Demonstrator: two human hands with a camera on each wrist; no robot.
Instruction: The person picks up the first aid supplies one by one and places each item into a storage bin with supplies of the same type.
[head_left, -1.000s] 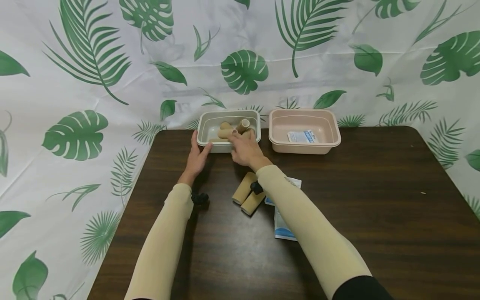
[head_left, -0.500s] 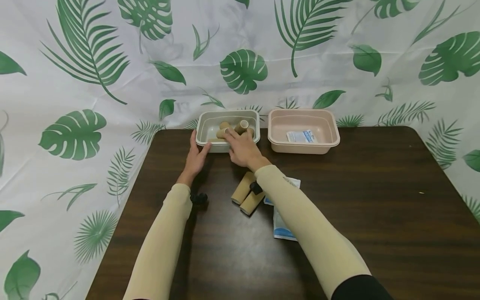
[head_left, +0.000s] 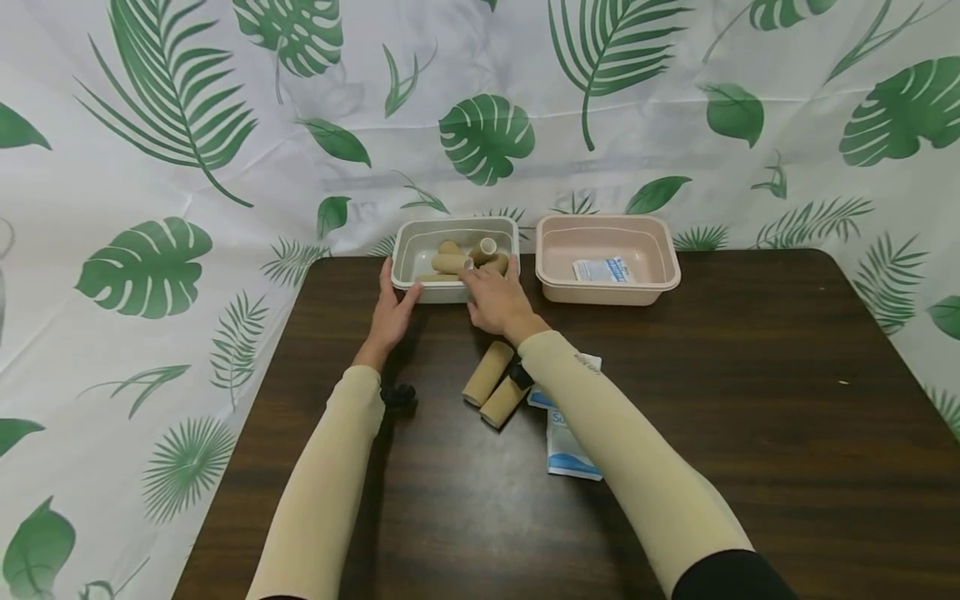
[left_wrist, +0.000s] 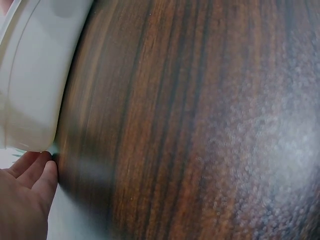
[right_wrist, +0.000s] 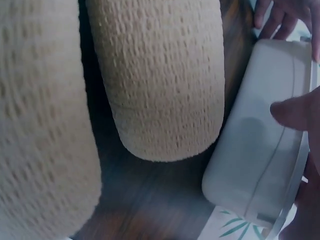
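Observation:
Several tan rolls point(head_left: 448, 262) with light round ends lie in the grey basin point(head_left: 442, 293). On the table, two more tan rolls point(head_left: 487, 373) show a crinkled, bandage-like surface in the right wrist view. My left hand point(head_left: 388, 321) rests at the basin's left front corner with its fingers extended. In the left wrist view its fingertips touch the basin wall point(left_wrist: 35, 75). My right hand point(head_left: 498, 302) reaches over the front rim, fingertips beside the rolls, thumb outside the wall point(right_wrist: 245, 145). Its fingertips are partly hidden by the rim in the right wrist view.
A pink basin point(head_left: 603, 295) stands right of the grey one, holding a blue and white packet point(head_left: 602, 270). More blue and white packets point(head_left: 572, 454) lie partly under my right forearm. A leaf-patterned sheet point(head_left: 480, 83) hangs behind the dark wooden table point(head_left: 765, 400).
My right hand reached further left over a roll half a second ago; now it has drawn back to the right, and that roll is uncovered again. The left hand has stayed at the basin corner.

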